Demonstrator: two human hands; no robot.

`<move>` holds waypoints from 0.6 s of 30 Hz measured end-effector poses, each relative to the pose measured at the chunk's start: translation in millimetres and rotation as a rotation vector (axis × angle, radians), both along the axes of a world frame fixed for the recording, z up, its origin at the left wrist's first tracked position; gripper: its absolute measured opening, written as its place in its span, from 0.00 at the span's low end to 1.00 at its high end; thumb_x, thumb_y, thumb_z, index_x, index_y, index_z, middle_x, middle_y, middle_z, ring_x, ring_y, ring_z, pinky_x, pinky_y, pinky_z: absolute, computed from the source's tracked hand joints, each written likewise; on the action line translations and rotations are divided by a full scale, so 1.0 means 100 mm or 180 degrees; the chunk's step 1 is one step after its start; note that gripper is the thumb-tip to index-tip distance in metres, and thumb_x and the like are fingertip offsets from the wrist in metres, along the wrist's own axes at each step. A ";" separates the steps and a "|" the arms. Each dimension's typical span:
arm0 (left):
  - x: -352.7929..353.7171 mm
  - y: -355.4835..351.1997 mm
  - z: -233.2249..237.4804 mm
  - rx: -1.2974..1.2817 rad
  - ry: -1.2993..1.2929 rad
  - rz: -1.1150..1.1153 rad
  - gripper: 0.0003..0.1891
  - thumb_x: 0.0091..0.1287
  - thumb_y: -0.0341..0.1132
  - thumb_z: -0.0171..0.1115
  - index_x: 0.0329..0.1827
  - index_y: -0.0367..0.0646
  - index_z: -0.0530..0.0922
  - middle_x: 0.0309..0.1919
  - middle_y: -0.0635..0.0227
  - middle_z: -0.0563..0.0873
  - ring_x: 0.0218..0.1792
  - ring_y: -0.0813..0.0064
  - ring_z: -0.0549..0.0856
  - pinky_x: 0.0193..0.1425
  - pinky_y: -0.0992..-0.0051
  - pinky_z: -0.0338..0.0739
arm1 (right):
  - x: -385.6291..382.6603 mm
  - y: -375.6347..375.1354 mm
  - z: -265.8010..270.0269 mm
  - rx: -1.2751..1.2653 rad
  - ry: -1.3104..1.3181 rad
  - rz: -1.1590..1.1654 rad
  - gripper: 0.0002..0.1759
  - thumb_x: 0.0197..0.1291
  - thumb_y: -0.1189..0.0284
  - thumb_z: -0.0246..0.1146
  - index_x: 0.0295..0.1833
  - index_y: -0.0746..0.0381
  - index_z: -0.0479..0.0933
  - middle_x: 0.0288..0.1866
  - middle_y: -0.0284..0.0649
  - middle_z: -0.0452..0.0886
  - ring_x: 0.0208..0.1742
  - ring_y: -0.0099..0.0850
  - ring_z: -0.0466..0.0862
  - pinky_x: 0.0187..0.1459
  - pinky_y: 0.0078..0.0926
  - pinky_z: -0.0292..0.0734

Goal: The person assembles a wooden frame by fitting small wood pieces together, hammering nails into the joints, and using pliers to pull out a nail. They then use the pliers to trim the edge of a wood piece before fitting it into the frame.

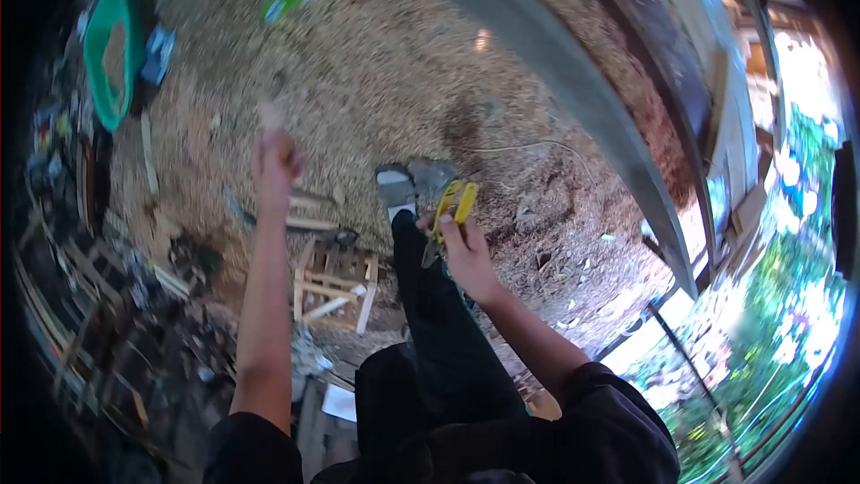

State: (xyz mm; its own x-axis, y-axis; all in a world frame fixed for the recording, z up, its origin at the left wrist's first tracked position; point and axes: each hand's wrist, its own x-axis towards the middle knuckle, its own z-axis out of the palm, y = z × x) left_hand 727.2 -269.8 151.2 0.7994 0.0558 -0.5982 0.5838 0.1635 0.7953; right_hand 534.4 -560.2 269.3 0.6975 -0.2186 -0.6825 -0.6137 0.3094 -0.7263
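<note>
My left hand point(275, 164) is stretched out ahead, fist closed around a small pale piece of wood point(269, 114) that sticks up from it; the hand is blurred. My right hand point(463, 249) holds yellow-handled pliers point(451, 213), jaws pointing down, over my outstretched dark-trousered leg point(430, 305). My shoe point(395, 190) rests on the ground, which is covered in sawdust and wood chips.
A small wooden frame of slats point(331, 282) lies on the ground between my arms. A green basin point(109, 54) stands at the far left near scrap and clutter. A long grey beam point(573, 90) runs diagonally at right. A green packet point(284, 0) lies far off.
</note>
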 end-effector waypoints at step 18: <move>-6.22 1.52 0.41 0.0187 0.0937 0.2859 0.17 0.88 0.49 0.51 0.55 0.44 0.76 0.31 0.72 0.79 0.30 0.80 0.80 0.32 0.76 0.81 | -1.53 2.27 -0.30 -0.1234 -0.0108 0.5269 0.22 0.74 0.52 0.68 0.50 0.60 0.74 0.38 0.38 0.84 0.41 0.32 0.85 0.43 0.36 0.78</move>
State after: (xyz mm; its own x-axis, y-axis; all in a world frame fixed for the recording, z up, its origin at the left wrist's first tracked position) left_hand 105.7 -118.0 192.6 0.2601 0.6134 -0.7457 0.4374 0.6136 0.6574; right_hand 381.3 -333.0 239.0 0.3451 0.5657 -0.7489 -0.0573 -0.7837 -0.6184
